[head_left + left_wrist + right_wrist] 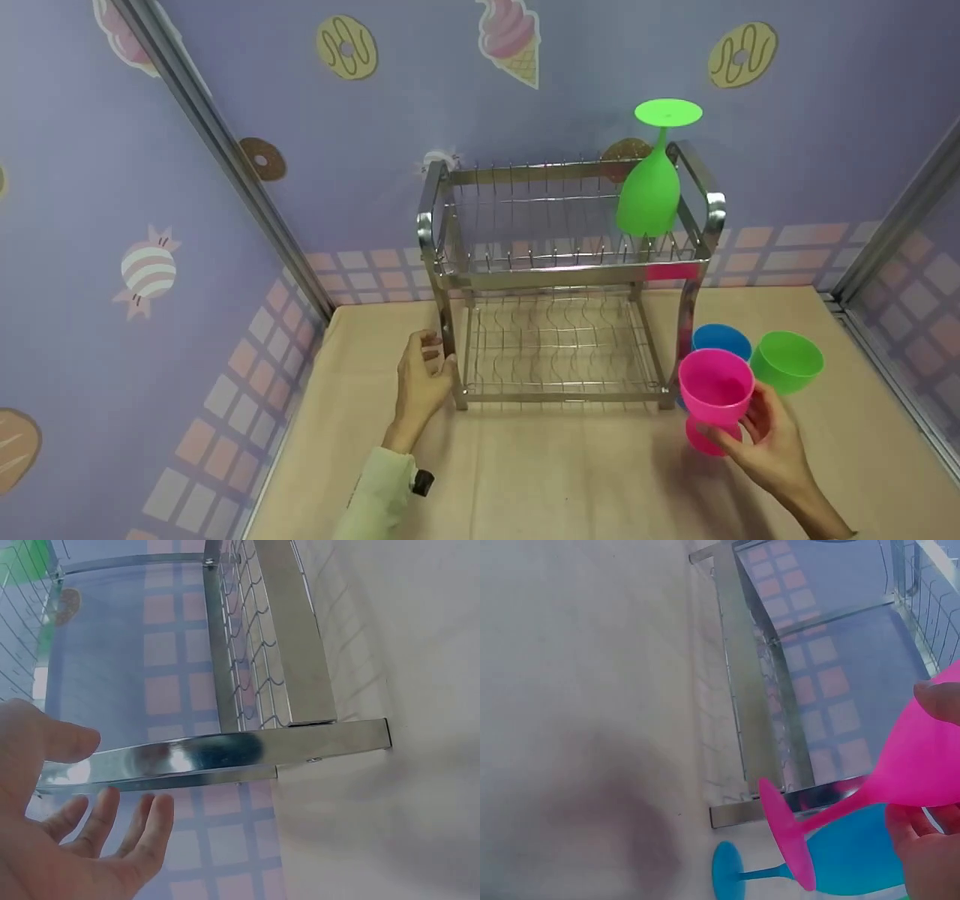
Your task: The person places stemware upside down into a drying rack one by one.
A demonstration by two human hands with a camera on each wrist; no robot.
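My right hand (772,442) grips a pink plastic goblet (716,382) by its bowl, thumb on one side and fingers on the other. The goblet is upright, and its round foot (787,834) shows in the right wrist view. Close behind it stand a blue goblet (721,341) and a green one (787,360), partly hidden. My left hand (424,382) is at the front left leg of a metal dish rack (566,279). Its thumb and loosely bent fingers (154,832) lie on either side of that leg, without closing round it.
Another green goblet (651,191) stands upside down at the right end of the rack's upper tier. The lower tier (562,337) is a wire shelf near the tabletop (555,465). Patterned wall panels (525,112) enclose the table behind and at the sides.
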